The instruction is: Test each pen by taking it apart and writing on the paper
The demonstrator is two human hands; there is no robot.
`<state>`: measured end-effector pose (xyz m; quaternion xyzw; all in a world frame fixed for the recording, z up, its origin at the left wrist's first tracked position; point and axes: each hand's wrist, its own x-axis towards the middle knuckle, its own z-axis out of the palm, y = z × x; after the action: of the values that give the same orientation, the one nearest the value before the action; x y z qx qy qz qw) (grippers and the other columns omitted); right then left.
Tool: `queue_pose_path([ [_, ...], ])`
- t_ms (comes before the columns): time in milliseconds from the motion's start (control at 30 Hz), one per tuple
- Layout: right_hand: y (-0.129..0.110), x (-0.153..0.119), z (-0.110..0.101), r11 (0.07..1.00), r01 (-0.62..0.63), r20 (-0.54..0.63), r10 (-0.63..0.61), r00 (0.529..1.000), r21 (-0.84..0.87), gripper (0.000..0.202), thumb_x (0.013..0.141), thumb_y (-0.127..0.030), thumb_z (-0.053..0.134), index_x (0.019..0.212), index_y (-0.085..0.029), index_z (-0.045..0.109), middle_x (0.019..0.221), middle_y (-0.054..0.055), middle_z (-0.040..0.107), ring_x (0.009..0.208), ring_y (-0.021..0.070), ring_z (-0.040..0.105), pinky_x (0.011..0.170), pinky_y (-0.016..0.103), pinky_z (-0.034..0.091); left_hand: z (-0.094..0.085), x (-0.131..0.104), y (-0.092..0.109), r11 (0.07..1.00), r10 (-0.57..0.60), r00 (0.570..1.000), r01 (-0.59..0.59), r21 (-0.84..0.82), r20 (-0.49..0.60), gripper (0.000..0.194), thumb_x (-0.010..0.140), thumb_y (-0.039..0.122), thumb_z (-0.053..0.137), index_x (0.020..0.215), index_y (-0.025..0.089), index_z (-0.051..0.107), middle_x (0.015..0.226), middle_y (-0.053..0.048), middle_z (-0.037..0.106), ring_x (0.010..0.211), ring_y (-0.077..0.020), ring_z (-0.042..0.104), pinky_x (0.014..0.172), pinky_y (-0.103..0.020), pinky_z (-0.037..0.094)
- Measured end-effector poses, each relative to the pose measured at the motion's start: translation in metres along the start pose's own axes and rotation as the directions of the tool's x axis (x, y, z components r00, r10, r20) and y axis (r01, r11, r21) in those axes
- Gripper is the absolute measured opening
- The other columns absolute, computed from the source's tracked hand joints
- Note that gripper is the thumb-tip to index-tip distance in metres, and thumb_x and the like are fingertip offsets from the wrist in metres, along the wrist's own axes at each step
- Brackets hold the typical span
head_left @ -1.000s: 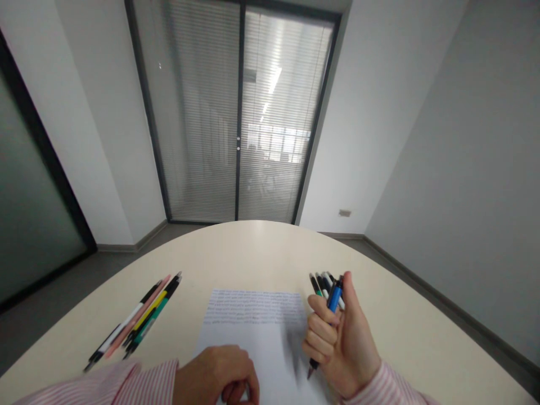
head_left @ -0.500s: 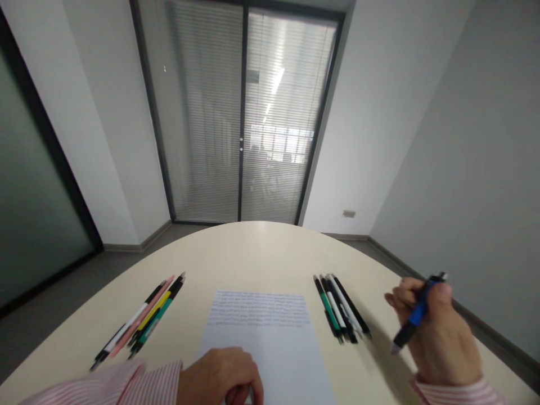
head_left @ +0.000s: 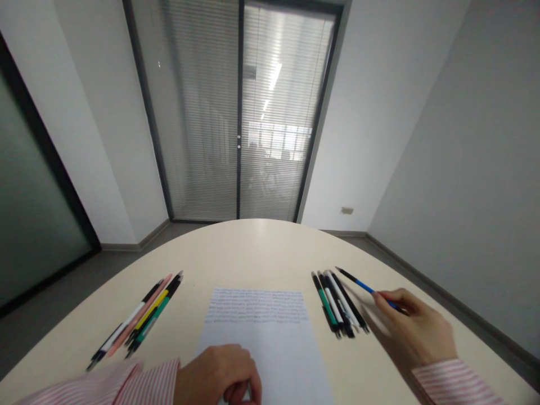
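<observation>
My right hand (head_left: 415, 323) pinches a blue and black pen (head_left: 363, 286) near its rear end, just right of a row of several pens (head_left: 340, 306) in green, white and black. The pen's dark tip points away to the upper left. Resting on the lower part of a white sheet (head_left: 278, 343), my left hand (head_left: 223, 374) has its fingers curled in; a small pale piece of something shows under them, too hidden to name. Lines of handwriting fill the top of the sheet.
Several pens (head_left: 139, 318), white, pink, yellow and green, lie side by side at the left of the round cream table (head_left: 261, 247). Beyond the table stand a glass partition with blinds (head_left: 202, 124) and pale walls.
My right hand has turned and lowered toward the table, swinging the blue pen beside the right-hand row. The view has shifted slightly. My left hand stays on the sheet.
</observation>
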<state>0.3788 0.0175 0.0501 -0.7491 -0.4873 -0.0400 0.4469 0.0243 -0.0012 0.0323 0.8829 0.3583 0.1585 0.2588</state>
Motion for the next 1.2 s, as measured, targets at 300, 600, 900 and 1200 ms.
queue_pose_path([
  [300,0.013,0.006,0.01,0.999,0.052,0.33,-0.046,0.943,-0.008,0.035,0.066,-0.051,0.061,0.082,-0.022,0.071,0.06,0.001,0.069,0.053,0.0215,0.064,0.053,0.03,0.047,0.003,0.0,0.0,0.999,0.024,0.998,-0.022,0.031,-0.061,0.011,0.072,0.012,0.072,0.072,0.021,0.066,0.059,0.008,0.053,0.056,-0.0078,0.047,0.062,-0.016,0.038],
  [600,0.026,0.008,0.013,0.994,0.11,0.397,-0.097,0.912,-0.01,0.037,0.073,-0.054,0.057,0.087,-0.024,0.073,0.069,0.003,0.074,0.065,0.0254,0.069,0.063,0.034,0.051,-0.001,-0.001,-0.001,1.0,0.014,0.999,-0.014,-0.004,-0.036,0.01,0.073,0.014,0.072,0.075,0.022,0.066,0.061,0.007,0.055,0.057,-0.0088,0.048,0.065,-0.017,0.04],
  [900,0.01,0.004,0.006,0.993,0.116,0.322,-0.108,0.94,-0.005,0.036,0.076,-0.054,0.052,0.083,-0.023,0.069,0.076,0.005,0.074,0.063,0.0241,0.067,0.062,0.034,0.05,-0.003,0.0,0.001,1.0,0.013,1.0,-0.013,0.001,-0.007,0.011,0.072,0.011,0.071,0.075,0.021,0.066,0.06,0.007,0.054,0.059,-0.0086,0.049,0.065,-0.017,0.039],
  [1200,-0.083,-0.099,0.028,0.576,0.746,0.131,-0.812,0.568,0.335,0.034,0.086,-0.027,0.053,0.055,-0.023,0.038,0.043,-0.004,0.048,0.035,0.0111,0.04,0.039,0.026,0.021,-0.007,0.004,0.0,0.999,0.033,0.999,-0.035,0.038,0.042,0.011,0.074,0.013,0.07,0.076,0.022,0.065,0.061,0.007,0.055,0.058,-0.0085,0.049,0.063,-0.017,0.04],
])
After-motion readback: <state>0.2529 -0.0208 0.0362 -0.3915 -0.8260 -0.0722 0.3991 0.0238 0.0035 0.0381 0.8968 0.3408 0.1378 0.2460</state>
